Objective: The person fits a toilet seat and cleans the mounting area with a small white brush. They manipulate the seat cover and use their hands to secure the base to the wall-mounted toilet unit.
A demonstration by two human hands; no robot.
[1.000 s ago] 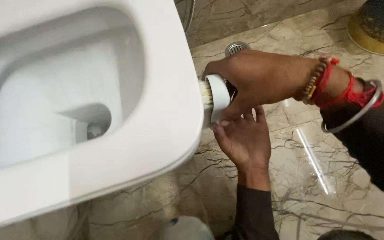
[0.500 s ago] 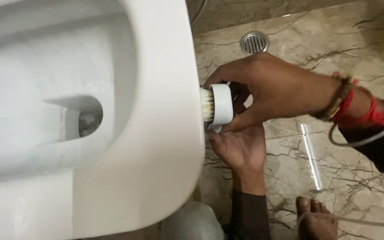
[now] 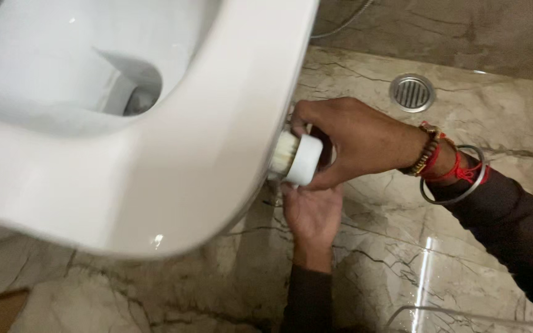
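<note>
The right hand point(image 3: 356, 139) is wrapped tight around the white round brush point(image 3: 296, 159), bristles pressed against the outer side of the white toilet bowl point(image 3: 217, 154). The left hand point(image 3: 313, 213) sits at six o'clock below the brush, palm up, fingers loosely open, gripping nothing. At one o'clock lies the floor drain point(image 3: 412, 92).

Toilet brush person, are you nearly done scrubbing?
The toilet's top rim looks white and shiny, so that part seems clean. The right hand presses a round white brush against its outer side, the left hand just beneath. The underside is hidden, so what's left is unclear.
</note>
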